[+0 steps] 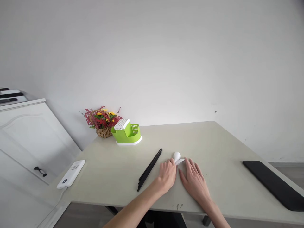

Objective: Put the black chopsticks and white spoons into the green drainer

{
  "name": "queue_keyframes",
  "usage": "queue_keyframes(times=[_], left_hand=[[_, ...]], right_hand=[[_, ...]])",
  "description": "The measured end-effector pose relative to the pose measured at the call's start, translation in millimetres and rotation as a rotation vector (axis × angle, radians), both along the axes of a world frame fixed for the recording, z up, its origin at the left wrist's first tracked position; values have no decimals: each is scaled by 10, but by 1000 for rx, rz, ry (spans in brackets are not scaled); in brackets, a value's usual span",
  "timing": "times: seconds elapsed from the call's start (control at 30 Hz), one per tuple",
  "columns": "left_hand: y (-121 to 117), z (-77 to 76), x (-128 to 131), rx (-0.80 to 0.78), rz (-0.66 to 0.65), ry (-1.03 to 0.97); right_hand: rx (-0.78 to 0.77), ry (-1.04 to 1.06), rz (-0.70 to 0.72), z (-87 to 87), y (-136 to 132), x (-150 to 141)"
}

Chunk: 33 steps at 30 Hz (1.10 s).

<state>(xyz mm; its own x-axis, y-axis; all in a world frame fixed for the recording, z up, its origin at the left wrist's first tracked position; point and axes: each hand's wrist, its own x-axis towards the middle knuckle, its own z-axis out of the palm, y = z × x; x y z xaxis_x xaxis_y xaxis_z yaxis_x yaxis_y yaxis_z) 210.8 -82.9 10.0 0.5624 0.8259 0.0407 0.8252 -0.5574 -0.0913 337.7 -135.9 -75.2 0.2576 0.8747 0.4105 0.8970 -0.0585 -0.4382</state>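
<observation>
Spoons (177,156), two white ones by the look of it, poke out just past the fingertips of the L hand (167,174). That hand is curled in & looks closed on them, but the handles are hid under it, so can't tell how tight. R hand (196,183) is flat on the table (190,136) w/ its fingers apart & holds nothing. Its first fingertip is right by the tip of one spoon; can't tell if they touch. How far along? Prob. abt. half way. Black chopsticks (147,173) are done for now, I'd say, b/c they lie in a bunch just left of the L hand & no one holds them, tho the ends don't quite match. Spoons aren't neat yet: the bowls fan out, one facing up & one more on its side, so that bit looks left to do. Green holder (123,136) w/ a white top sits far ahead & left of the L hand, w/ flowers in a basket (104,132) just behind it, & no hand is near. White power bank (72,172) is well left of the L hand, & a long black thing (273,185) is well right of the R hand.
</observation>
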Motion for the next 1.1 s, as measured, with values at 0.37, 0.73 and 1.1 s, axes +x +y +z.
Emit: queue_keyframes(times=[0.37, 0.73, 1.1], left_hand=[[-19, -54, 2, 59, 18, 18], [4, 1, -171, 29, -31, -58], [1532, 1268, -1505, 530, 294, -283]], right_hand=[[1, 30, 17, -39, 8, 12], [-15, 17, 15, -42, -10, 29], [-78, 49, -1, -21, -21, 25]])
